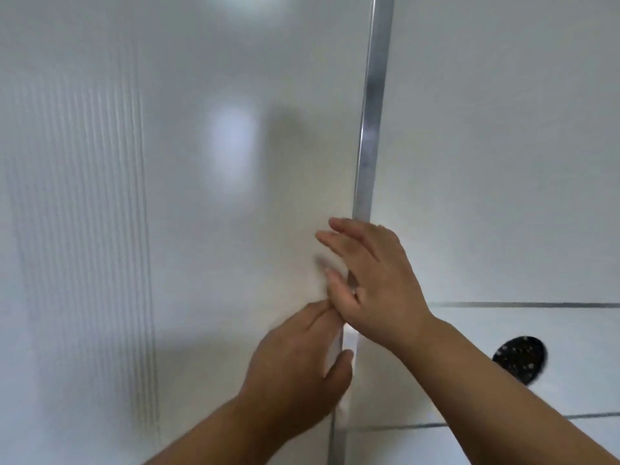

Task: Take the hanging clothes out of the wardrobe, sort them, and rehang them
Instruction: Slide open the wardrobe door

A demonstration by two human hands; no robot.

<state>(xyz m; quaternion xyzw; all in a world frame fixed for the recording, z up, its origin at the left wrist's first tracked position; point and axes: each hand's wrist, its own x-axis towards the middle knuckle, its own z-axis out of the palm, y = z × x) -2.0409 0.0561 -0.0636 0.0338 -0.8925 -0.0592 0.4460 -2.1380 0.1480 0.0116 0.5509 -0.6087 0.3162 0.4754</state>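
The white, glossy front of the wardrobe (pixel 201 229) fills the view, and motion blur softens much of it. A vertical metal strip (pixel 369 129) runs down the right edge of the left door (pixel 167 297), dividing it from the right panel (pixel 503 162). Both hands meet at this strip, low in the view and near the camera. The left hand (pixel 298 370) holds the door's edge, its fingers lying fairly straight on the door face and its thumb hooked round the edge from the right. The right hand (pixel 375 283) sits just above it and touches its fingertips. Its fingers are spread and point left across the strip. Thin dark seams (pixel 536 305) cross the right panel. Below them, to the right, is a black round speckled patch (pixel 520 362).
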